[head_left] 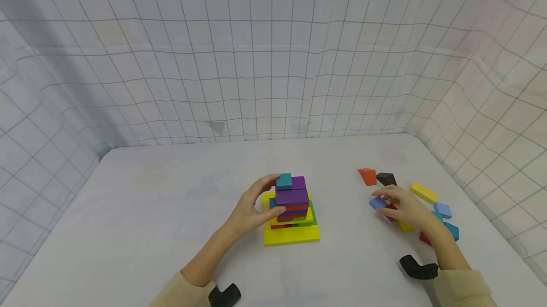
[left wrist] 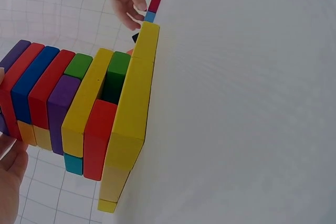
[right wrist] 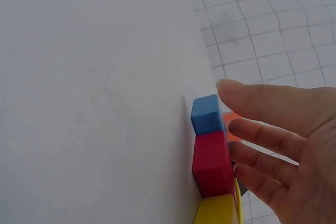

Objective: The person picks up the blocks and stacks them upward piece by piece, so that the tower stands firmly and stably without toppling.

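At mid-table: a tower of blocks [head_left: 292, 197] stands upright on a yellow base [head_left: 292, 237], its layers laid flat in purple, red, blue, yellow and green.
Left hand at the tower: the left hand [head_left: 252, 206] bends partway round the upper left side, thumb on the near face, fingers toward the back; it holds the tower, though from where I stand I cannot tell how firmly.
Teal block on top: this small teal block [head_left: 284, 181] sits toward the left of the summit, right beside the index fingertip. A careless lift of that finger could tip it off, I'd say.
Loose layers: nothing visible fastens the pieces, so a sideways squeeze from the thumb might slide a slab out and bring the upper part down with it.
Right hand over the scatter: the right hand [head_left: 403, 208] is half open, thumb and fingers apart about a blue block [head_left: 378, 203], with no grip on it that I can see.
Row on the right: the blue block touches a red block [right wrist: 211, 163], which touches a yellow one [right wrist: 216, 211]. Closing in crookedly would probably push the neighbours askew or catch two pieces at once.
Behind the row: an orange wedge [head_left: 368, 177] and a dark wedge [head_left: 386, 178] lie near the fingertips and could be knocked by an overreach.
Under the forearm: more loose blocks [head_left: 451, 231] lie close by; a low swing of the sleeve [head_left: 461, 285] might scatter them.
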Tool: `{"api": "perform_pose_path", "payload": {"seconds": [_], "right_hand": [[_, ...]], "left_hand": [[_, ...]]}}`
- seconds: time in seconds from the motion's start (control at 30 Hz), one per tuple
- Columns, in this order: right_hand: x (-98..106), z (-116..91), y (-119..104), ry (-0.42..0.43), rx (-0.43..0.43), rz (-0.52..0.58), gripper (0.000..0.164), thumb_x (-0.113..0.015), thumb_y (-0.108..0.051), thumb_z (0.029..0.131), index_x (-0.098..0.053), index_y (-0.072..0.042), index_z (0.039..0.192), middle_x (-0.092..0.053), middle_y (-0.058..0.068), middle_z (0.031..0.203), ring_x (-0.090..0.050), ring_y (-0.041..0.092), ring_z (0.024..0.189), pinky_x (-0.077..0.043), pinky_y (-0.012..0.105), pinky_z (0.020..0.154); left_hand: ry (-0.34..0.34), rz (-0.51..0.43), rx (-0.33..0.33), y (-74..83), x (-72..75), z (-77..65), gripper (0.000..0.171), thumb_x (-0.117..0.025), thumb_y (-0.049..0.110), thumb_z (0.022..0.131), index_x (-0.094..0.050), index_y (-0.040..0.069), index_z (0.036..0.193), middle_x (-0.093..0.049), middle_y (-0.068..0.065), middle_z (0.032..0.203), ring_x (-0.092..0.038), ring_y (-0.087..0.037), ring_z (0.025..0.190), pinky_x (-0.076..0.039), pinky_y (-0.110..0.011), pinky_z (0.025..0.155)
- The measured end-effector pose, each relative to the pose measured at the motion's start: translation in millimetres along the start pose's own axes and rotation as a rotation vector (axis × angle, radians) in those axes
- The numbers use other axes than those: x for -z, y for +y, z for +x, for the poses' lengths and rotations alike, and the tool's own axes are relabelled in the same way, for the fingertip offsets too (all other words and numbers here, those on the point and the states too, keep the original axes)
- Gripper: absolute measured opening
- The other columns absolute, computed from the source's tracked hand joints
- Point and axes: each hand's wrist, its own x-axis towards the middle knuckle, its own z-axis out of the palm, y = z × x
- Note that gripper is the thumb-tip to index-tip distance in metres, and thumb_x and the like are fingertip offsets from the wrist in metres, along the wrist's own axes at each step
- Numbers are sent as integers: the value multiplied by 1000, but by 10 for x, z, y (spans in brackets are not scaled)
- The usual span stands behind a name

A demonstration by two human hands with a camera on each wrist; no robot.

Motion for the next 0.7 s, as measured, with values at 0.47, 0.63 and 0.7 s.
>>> {"api": "perform_pose_path", "payload": {"seconds": [0.47, 0.63, 0.7], "right_hand": [[-128, -3, 50, 29, -20, -32, 32, -72, -15, 78, -64, -7, 108, -54, 0, 96, -53, 14, 85, -49, 23, 71], [-144, 122, -170, 103, 77, 7, 31, -74, -12, 76, -63, -8, 105, -56, -1, 97, -55, 16, 87, -50, 26, 74], [-119, 209, -397, 151, 166, 24, 32, -75, -6, 74, -63, -6, 104, -58, 1, 95, -55, 17, 84, -49, 25, 74]], "left_hand": [[-2, -1, 8, 26, -4, -4, 61, -69, -3, 77, -39, -5, 130, -48, -20, 127, -48, -33, 114, -40, -50, 95], [-2, 7, 12, 41, 0, -6, 61, -69, -3, 77, -39, -5, 130, -48, -20, 127, -48, -32, 114, -40, -48, 96], [-3, 4, 6, 34, 0, -6, 62, -69, -3, 77, -38, -4, 130, -48, -20, 127, -48, -32, 114, -40, -48, 96]]}}
